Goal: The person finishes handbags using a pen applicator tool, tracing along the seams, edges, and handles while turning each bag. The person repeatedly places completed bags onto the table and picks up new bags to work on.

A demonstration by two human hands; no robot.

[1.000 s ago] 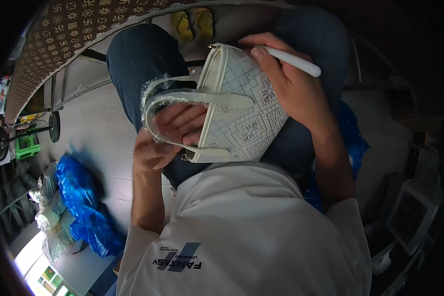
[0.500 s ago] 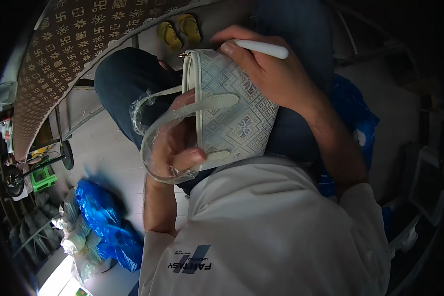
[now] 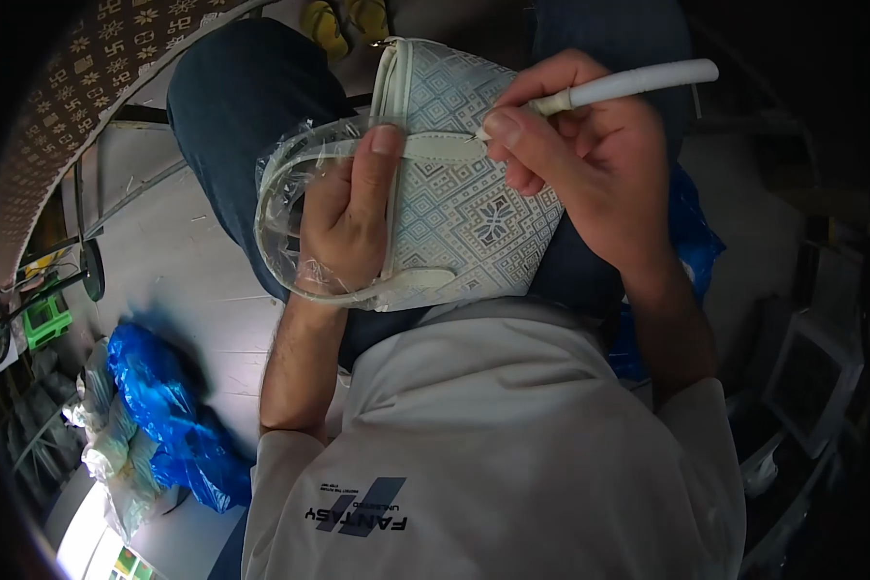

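A small handbag (image 3: 474,213) with a pale blue-grey geometric pattern lies across my lap, its opening edge facing left. Its cream handle (image 3: 282,179) is wrapped in clear plastic (image 3: 282,261) and loops out to the left. My left hand (image 3: 348,213) grips the bag at that edge, thumb pressed on the handle near its upper tab (image 3: 445,147); its other fingers are largely hidden. Between the thumb and fingers of my right hand (image 3: 590,164) is a white pen-shaped tool (image 3: 638,83), its tip at or very near the end of the upper tab.
Yellow flip-flops (image 3: 346,24) lie on the floor beyond my knees. Blue plastic bags (image 3: 169,416) and pale plastic bags (image 3: 111,445) are at the lower left. Brown patterned fabric (image 3: 77,87) hangs at the upper left, near a green crate (image 3: 46,321).
My left hand has shifted from the lower tab to the upper handle, thumb now on top. My right hand has moved from the bag's upper end to the upper tab, bringing the tool's tip there.
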